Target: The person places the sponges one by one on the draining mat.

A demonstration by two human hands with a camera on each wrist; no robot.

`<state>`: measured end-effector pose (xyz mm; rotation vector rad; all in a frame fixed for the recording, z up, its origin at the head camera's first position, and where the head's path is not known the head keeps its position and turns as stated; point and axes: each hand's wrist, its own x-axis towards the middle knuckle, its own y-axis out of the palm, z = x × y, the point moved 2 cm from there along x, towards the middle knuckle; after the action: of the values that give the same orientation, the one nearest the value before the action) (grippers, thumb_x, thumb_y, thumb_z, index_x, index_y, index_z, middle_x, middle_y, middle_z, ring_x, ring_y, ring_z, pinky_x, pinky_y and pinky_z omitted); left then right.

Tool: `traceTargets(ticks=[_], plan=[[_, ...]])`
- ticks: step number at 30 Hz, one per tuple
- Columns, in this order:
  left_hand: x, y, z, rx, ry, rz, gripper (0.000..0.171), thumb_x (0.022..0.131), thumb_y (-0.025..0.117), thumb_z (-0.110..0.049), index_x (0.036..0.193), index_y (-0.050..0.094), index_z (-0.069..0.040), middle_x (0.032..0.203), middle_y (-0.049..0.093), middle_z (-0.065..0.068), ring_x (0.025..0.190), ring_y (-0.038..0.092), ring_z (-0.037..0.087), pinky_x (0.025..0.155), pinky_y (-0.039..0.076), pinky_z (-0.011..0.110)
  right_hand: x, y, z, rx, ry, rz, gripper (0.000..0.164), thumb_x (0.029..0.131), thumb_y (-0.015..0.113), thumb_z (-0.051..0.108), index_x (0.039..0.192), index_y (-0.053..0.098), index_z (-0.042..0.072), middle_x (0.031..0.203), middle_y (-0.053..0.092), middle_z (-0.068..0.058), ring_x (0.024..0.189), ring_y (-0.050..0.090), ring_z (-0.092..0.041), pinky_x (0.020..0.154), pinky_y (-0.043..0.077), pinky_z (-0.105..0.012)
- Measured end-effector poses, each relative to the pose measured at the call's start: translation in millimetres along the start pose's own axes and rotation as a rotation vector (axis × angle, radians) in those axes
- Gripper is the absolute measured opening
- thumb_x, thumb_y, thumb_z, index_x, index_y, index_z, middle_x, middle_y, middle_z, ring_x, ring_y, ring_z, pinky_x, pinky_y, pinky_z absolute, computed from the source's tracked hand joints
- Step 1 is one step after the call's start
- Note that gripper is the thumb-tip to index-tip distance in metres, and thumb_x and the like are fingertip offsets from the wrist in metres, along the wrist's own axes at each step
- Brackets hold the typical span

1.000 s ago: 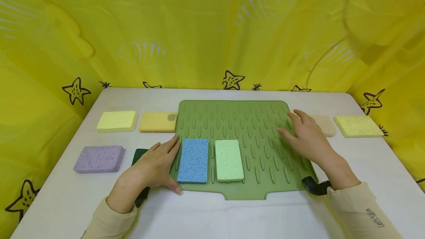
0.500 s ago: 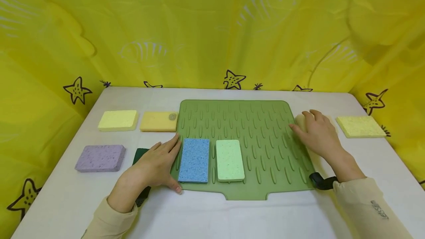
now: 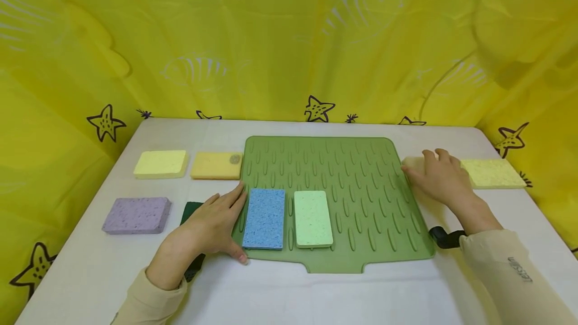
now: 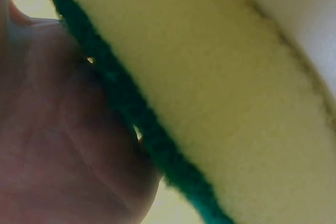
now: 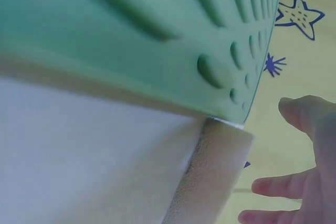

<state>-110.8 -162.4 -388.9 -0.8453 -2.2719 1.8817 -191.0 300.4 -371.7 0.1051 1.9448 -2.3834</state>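
Right hand (image 3: 440, 178), fingers loosely spread and gripping nothing, would best straddle the beige sponge (image 5: 214, 174) evenly, without nudging the ridged green mat (image 3: 356, 179).

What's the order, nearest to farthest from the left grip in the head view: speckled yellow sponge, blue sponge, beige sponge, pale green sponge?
From the left grip:
1. Blue sponge, left side of the mat.
2. Pale green sponge, next one right.
3. Beige sponge, beyond the mat's right edge.
4. Speckled yellow sponge, farthest right.
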Motion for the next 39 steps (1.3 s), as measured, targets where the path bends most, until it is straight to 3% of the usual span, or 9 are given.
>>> traceTargets(ticks=[5,9,14,19,26,39], plan=[[0.4,-0.3,-0.2,0.001,-0.003,-0.002,0.139,0.052,0.087,-0.064,0.155,0.023,0.003,0.166,0.011,0.019,0.151,0.023,0.035,0.123,0.019,0.056,6,0,-6,-0.004,0.050,0.088,0.093,0.097,0.034,0.066,0.147,0.026,-0.013,0.145,0.016,-0.047,0.123,0.022,-0.070,0.090,0.028,-0.080],[0.3,0.2,-0.1,0.001,0.003,-0.005,0.139,0.052,0.087,-0.065,0.155,0.023,0.004,0.166,0.011,0.019,0.151,0.023,0.036,0.123,0.019,0.057,10,0,-9,-0.010,0.070,0.131,0.095,0.097,0.032,0.067,0.146,0.023,-0.013,0.142,0.015,-0.049,0.116,0.028,-0.074,0.087,0.031,-0.081],[0.4,0.8,-0.3,0.000,0.005,-0.006,0.140,0.052,0.087,-0.065,0.155,0.023,0.003,0.166,0.011,0.019,0.151,0.023,0.035,0.123,0.019,0.057,15,0,-12,-0.035,0.048,0.162,0.092,0.097,0.032,0.064,0.139,0.027,-0.017,0.133,0.023,-0.051,0.107,0.037,-0.072,0.086,0.035,-0.077],[0.8,0.2,-0.7,-0.002,-0.002,-0.001,0.139,0.052,0.087,-0.064,0.155,0.022,0.003,0.166,0.010,0.018,0.151,0.023,0.035,0.123,0.019,0.056,18,1,-13,-0.044,0.047,0.189,0.092,0.097,0.032,0.065,0.135,0.031,-0.019,0.126,0.032,-0.049,0.110,0.039,-0.064,0.089,0.034,-0.075],[1.2,-1.7,-0.1,-0.001,-0.010,0.012,0.139,0.053,0.087,-0.064,0.156,0.021,0.003,0.166,0.010,0.019,0.151,0.022,0.036,0.124,0.018,0.055,20,10,-14,-0.019,0.108,0.202,0.095,0.096,0.028,0.070,0.137,0.026,-0.015,0.127,0.026,-0.049,0.103,0.033,-0.074,0.078,0.037,-0.080],[1.0,-0.7,0.2,-0.002,-0.009,0.014,0.139,0.053,0.087,-0.064,0.155,0.021,0.003,0.166,0.010,0.019,0.151,0.022,0.036,0.124,0.018,0.056,18,12,-10,-0.030,0.108,0.207,0.092,0.098,0.026,0.068,0.134,0.026,-0.017,0.127,0.025,-0.049,0.103,0.031,-0.075,0.080,0.036,-0.080]])
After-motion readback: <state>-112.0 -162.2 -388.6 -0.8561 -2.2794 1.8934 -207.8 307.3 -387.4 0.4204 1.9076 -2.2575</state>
